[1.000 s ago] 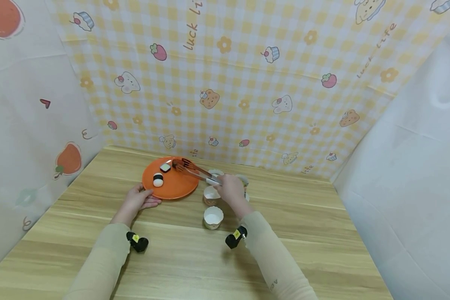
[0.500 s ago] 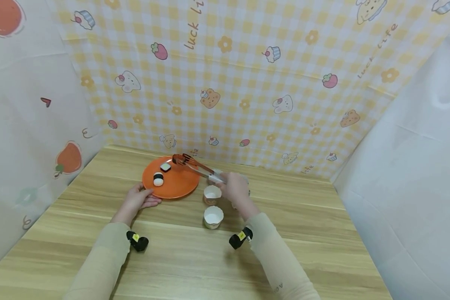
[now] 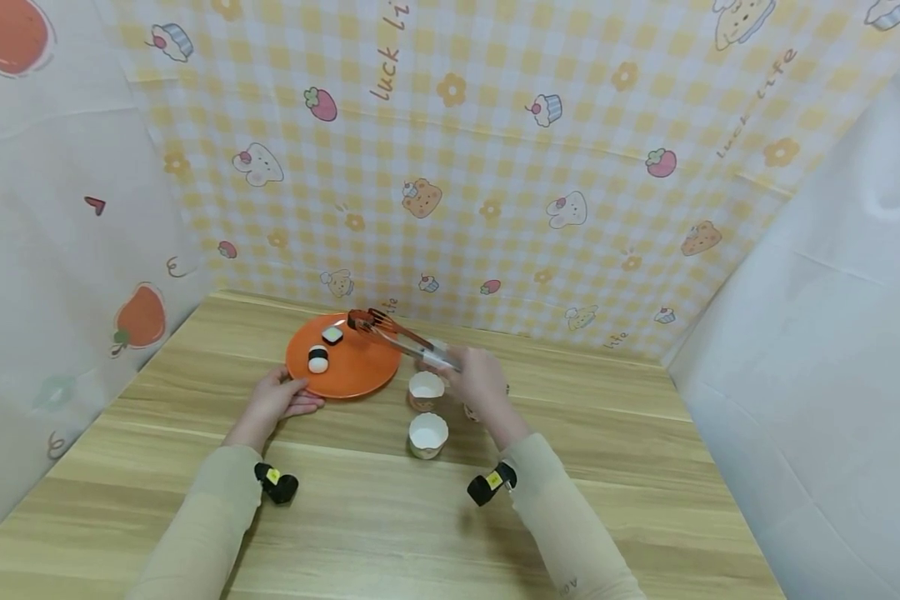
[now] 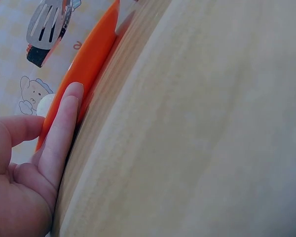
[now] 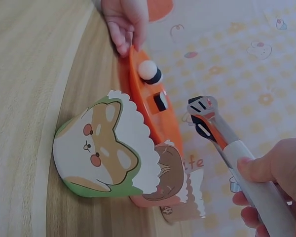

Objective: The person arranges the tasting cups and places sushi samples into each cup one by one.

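Fingers [image 5: 249, 216] of the right hand [image 3: 483, 383] are wrapped round the tongs [image 5: 259, 190], thumb laid along the pale handle, and the slotted tips hang clear above the far right rim of the orange plate [image 3: 356, 375]. Something dark shows at those tips, though I can't tell what it is or whether it's clamped between them!

Over on the other side, the left hand [image 3: 273, 398] pinches the plate's near left rim, thumb on top, longer fingers tucked underneath. That plate sits toward the far left corner of the surface [image 3: 360, 517], near its back edge. And look at what's riding on it: a white piece with a black band [image 3: 318, 360] on the left, a small black-sided roll [image 3: 333, 335] just beyond it.

Right of the plate, a paper cup [image 3: 427, 392] stands upright, and a second cup [image 3: 428, 436] stands just in front, closer to the front edge. More cups peek out, partly hidden by the right hand. One wears a cartoon dog's face on green!
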Available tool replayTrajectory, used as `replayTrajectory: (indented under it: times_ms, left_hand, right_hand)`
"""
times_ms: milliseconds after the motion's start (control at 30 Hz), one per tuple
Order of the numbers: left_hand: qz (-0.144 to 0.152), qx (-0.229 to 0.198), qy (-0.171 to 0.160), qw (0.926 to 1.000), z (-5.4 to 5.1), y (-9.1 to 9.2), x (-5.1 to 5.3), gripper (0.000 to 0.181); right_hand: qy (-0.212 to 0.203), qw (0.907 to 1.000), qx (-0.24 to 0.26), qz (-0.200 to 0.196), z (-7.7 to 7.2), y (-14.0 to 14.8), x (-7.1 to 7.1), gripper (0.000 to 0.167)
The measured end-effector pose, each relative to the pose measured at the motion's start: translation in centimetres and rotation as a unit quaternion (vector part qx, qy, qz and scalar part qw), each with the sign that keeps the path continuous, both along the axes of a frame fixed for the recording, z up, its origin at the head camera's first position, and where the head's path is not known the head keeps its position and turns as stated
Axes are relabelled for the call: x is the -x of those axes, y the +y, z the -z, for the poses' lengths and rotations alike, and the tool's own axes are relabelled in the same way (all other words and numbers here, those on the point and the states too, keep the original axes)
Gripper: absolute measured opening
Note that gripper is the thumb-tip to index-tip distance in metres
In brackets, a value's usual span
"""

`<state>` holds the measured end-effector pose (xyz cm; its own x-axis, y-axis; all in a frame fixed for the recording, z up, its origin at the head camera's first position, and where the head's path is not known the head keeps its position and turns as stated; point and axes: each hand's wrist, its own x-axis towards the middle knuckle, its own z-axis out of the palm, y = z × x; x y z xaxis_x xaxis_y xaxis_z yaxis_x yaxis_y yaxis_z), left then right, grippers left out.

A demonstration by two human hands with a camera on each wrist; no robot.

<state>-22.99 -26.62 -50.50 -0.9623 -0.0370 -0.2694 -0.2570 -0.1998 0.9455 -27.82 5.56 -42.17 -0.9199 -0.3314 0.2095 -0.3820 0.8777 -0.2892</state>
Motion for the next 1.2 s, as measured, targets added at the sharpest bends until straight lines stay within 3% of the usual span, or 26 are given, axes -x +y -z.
replayTrajectory:
  times_ms: [400, 1200]
  left_hand:
    - [0.001, 0.002, -0.002, 1.0, 0.0, 0.0, 0.1, 0.051]
    - [-0.003, 0.0, -0.004, 1.0, 0.1, 0.1, 0.2, 0.051]
  right_hand:
    - [0.002, 0.9991, 0.04, -0.017, -0.2, 0.9, -0.8, 0.037]
    - [0.05, 0.9969, 0.05, -0.034, -1.1, 3.5, -2.9, 0.029]
